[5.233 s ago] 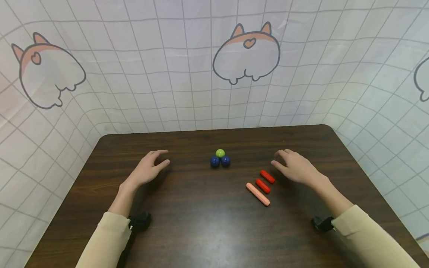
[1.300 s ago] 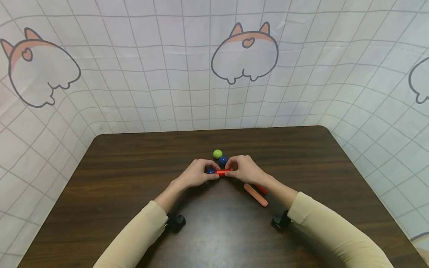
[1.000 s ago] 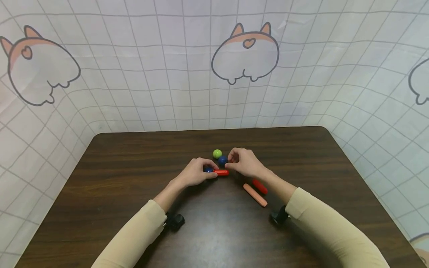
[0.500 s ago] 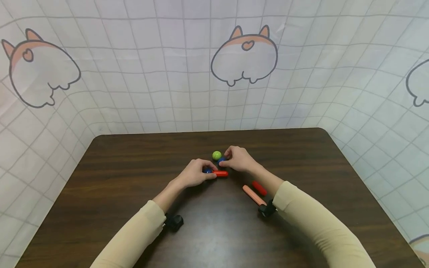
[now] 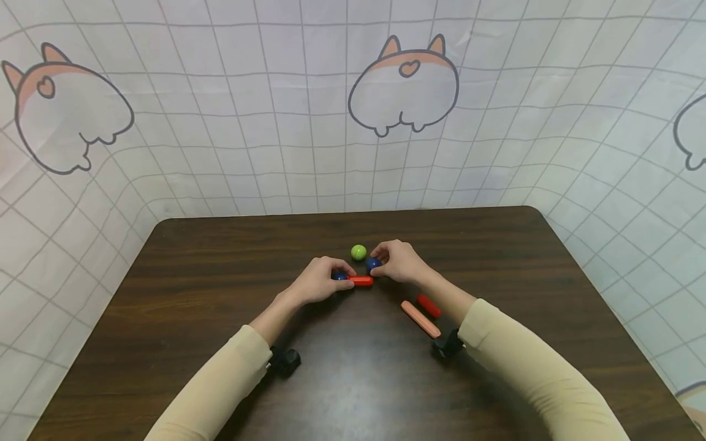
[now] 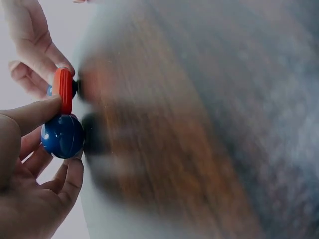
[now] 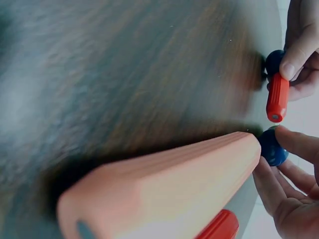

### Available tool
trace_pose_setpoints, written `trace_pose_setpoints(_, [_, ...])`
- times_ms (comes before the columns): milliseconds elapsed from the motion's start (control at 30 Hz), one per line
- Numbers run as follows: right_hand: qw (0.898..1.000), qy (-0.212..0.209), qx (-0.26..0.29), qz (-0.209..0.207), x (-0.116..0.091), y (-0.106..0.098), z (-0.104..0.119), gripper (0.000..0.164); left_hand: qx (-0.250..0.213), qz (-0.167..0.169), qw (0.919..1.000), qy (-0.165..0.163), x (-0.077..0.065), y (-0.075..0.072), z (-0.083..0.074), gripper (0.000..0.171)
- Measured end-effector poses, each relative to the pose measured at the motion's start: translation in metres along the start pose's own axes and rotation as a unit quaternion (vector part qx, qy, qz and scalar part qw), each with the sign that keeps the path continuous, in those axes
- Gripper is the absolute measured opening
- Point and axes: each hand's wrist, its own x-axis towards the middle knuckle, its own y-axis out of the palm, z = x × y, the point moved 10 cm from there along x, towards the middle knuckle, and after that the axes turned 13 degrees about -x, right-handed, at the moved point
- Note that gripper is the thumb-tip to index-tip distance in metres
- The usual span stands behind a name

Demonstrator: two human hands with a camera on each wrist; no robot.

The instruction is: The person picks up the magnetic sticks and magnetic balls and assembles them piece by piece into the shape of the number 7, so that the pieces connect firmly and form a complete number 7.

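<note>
My left hand (image 5: 320, 280) holds a short red ribbed stick (image 5: 361, 281) and a glossy blue ball (image 6: 63, 136) at the stick's left end; stick and ball touch. In the left wrist view the thumb lies on the stick and fingers curl by the ball. My right hand (image 5: 401, 262) pinches a second blue ball (image 5: 374, 264) between thumb and fingers, just beyond the stick's free right end. A small gap separates that ball from the stick in the right wrist view, where the stick's end shows a grey dot. Behind them sits a lime green ball (image 5: 358, 252).
A longer salmon stick (image 5: 421, 319) and a second short red stick (image 5: 429, 305) lie on the dark wooden table (image 5: 353, 380), close to my right forearm. A white grid-patterned curtain (image 5: 248, 122) stands behind the table and at its sides.
From apart, both hands came to the middle. One red stick now joins a blue ball in the left hand. The right hand released that stick, took the second blue ball and shifted it slightly right.
</note>
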Motion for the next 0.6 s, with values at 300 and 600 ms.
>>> trace_pose_setpoints(300, [1.0, -0.008, -0.005, -0.002, -0.006, -0.001, -0.007, 0.032, 0.006, -0.007, 0.9999, -0.013, 0.002, -0.004, 0.006, 0.016])
trace_pose_setpoints(600, [1.0, -0.005, 0.005, -0.006, -0.012, -0.004, -0.012, 0.033, 0.008, -0.015, 0.9998, -0.014, 0.005, -0.008, 0.008, 0.015])
